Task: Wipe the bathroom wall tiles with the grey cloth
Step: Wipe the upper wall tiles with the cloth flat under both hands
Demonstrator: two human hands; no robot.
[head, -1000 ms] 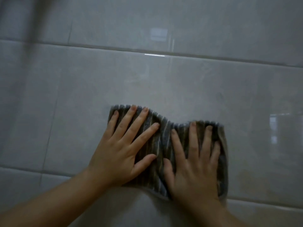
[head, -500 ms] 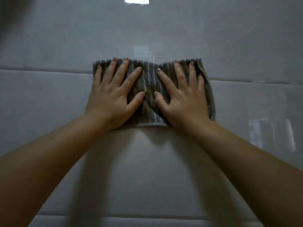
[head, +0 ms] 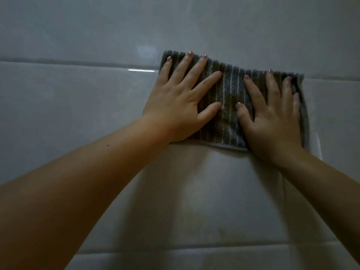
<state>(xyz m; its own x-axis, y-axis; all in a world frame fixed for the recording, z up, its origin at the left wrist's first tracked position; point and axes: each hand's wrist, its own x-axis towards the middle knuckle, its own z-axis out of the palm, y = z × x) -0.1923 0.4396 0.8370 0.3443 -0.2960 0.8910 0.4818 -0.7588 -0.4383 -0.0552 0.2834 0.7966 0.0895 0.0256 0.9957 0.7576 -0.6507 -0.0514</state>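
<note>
A grey ribbed cloth point(head: 229, 106) with thin pale stripes lies flat against the glossy grey wall tiles point(head: 78, 114). Its top edge sits across a horizontal grout line. My left hand point(head: 181, 102) presses on the cloth's left half, fingers straight and spread. On the right half my right hand point(head: 272, 121) presses the same way, palm flat and fingers splayed. Both forearms reach up from the bottom of the view. The parts of the cloth under the palms are hidden.
Large rectangular tiles fill the whole view. One horizontal grout line point(head: 68, 62) runs at cloth height, another point(head: 194, 248) lies lower down. A vertical joint point(head: 283, 191) drops below my right wrist. Faint light reflections show on the glaze.
Both hands pushed the cloth up the wall from the lower tile to the grout line, then slid it to the right. The fingers stayed flat and spread throughout.
</note>
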